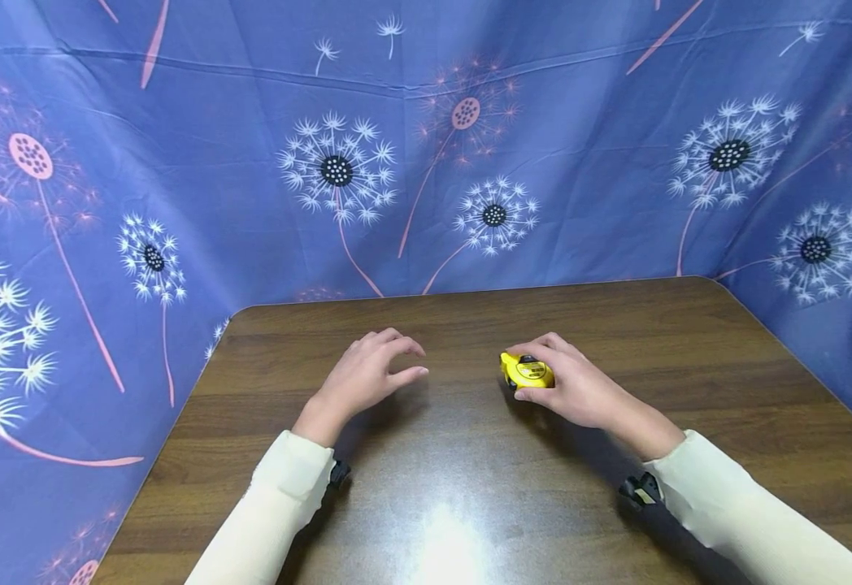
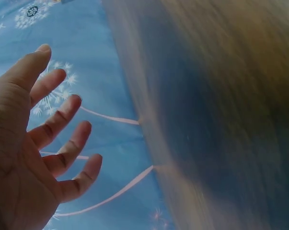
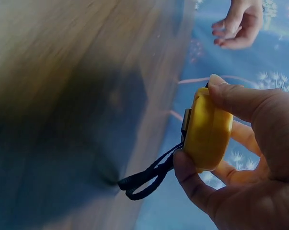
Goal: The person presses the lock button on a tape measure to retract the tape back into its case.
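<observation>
A yellow tape measure [image 1: 530, 372] is held in my right hand [image 1: 575, 386], above the right half of the table. In the right wrist view, the thumb and fingers grip the yellow case [image 3: 209, 129] at its edges, and a black wrist strap [image 3: 151, 179] dangles from it. My left hand [image 1: 371, 370] hovers over the table to the left, apart from the tape measure. Nothing lies between its loosely bent, spread fingers [image 2: 63, 122] in the left wrist view. Beyond the tape measure, that same left hand [image 3: 240, 26] shows at the top of the right wrist view.
Below both hands is a brown wood-grain table [image 1: 455, 325] with rounded far corners. A blue cloth [image 1: 411, 162] with dandelion prints hangs behind it and along both sides. Light glares off the tabletop near the front. Each wrist wears a dark camera mount [image 1: 641, 490].
</observation>
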Demonstrator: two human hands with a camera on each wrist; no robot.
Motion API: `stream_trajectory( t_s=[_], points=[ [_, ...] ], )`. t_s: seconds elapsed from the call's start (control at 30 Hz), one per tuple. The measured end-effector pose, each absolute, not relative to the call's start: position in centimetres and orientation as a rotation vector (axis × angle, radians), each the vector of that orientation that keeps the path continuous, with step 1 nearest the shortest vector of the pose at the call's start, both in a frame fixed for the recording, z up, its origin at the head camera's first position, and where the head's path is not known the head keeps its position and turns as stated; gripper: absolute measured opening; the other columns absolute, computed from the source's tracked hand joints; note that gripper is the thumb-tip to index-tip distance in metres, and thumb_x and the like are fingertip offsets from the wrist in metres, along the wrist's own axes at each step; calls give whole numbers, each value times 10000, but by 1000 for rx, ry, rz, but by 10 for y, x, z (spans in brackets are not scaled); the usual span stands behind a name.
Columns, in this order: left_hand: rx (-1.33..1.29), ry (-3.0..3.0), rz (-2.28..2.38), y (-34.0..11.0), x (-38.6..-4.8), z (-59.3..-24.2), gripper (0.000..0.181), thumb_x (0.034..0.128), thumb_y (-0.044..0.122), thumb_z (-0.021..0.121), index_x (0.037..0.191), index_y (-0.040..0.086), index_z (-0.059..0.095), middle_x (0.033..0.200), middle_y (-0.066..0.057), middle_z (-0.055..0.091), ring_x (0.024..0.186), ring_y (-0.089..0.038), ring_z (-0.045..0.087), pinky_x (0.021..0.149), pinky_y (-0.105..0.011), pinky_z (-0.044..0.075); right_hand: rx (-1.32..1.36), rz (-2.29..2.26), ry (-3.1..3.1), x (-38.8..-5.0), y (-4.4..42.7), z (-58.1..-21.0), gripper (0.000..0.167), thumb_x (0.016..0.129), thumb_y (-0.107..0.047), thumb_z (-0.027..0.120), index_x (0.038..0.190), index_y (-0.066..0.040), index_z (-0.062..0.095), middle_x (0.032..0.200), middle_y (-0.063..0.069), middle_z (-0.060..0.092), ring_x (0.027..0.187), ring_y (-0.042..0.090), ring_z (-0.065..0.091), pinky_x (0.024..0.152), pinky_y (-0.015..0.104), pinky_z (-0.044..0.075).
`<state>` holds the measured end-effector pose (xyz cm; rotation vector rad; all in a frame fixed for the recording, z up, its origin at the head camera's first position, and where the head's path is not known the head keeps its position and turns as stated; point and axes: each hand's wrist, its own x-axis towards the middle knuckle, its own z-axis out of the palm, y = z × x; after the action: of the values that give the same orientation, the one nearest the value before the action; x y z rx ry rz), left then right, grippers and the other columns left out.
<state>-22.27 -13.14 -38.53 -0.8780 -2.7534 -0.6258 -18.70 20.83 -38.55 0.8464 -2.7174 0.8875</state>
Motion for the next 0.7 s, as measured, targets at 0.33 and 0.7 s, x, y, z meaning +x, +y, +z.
stream_trajectory(
  t_s=[0.33,0.7],
  points=[
    [-760,-2862,-491,-148,-219,-386,363,953,542,695,1221,298,720,1222,37,622,1092,-283,596,880,-520,471,752,848,-2753,-186,238,-390,608,832,-137,884,1382,-115,626,1205,114,592,1034,226,565,825,446,503],
    [-655,-2916,-452,-162,-216,-388,518,962,612,633,1344,262,656,1346,-17,558,1185,-329,537,926,-558,437,708,768,-2697,-184,271,-401,575,825,-130,889,1349,-130,652,1186,95,625,1024,212,577,787,417,495]
  ],
)
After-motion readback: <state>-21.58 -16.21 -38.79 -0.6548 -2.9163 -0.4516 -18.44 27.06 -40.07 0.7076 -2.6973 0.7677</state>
